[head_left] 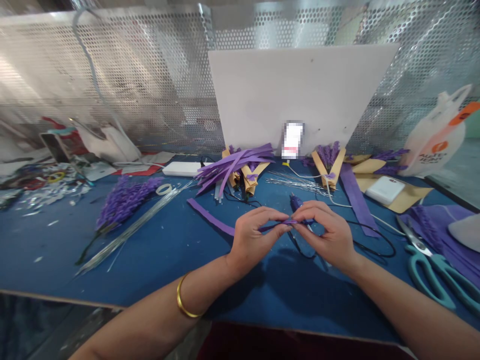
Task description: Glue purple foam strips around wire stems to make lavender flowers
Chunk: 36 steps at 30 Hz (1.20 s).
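Observation:
Both hands pinch one purple strip (212,218) just above the blue table, their fingertips nearly touching. My left hand (258,232) has thumb and index finger closed on it, and the strip's free end trails out to the left on the table. My right hand (326,230) is also closed on the strip, close to the left fingertips. How the strip is folded between the fingers is too small to tell. Right behind the right fingers lies a dark purple-blue tool (296,201) with a black cord, probably a glue gun, partly hidden by the hand.
Teal-handled scissors (427,260) lie at right beside purple sheets (461,240). Purple artificial flowers (123,200) and thin wires (142,225) are at left. More purple strips (240,165), paper-wrapped bouquets (328,165), a lit phone (293,140) and a white board (300,95) stand behind.

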### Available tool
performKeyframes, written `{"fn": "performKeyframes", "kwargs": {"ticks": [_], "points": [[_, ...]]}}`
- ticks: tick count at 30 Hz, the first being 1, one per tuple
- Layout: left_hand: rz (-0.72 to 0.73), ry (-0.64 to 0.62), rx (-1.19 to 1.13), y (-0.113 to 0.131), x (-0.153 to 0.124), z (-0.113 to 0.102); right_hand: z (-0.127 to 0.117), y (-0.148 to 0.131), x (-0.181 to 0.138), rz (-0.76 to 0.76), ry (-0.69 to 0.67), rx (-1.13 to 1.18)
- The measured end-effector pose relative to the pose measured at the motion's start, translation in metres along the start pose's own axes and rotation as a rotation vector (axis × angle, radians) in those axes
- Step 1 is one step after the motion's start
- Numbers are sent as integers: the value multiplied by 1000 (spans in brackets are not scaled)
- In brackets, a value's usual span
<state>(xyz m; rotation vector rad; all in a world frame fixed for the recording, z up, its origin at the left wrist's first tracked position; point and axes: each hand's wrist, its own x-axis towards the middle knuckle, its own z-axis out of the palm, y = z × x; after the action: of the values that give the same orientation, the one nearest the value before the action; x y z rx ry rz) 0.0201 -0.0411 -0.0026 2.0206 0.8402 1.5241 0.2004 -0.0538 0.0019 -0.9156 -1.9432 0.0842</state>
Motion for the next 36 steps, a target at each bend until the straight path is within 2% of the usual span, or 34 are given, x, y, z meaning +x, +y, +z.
{"fn": "performKeyframes", "kwargs": {"ticks": [10,36], "points": [[31,-7,37,3,-1,-1,2,1,-1,-80,10,-37],[169,-29,135,6,-4,-2,4,0,-1,-134,-79,-64]]}}
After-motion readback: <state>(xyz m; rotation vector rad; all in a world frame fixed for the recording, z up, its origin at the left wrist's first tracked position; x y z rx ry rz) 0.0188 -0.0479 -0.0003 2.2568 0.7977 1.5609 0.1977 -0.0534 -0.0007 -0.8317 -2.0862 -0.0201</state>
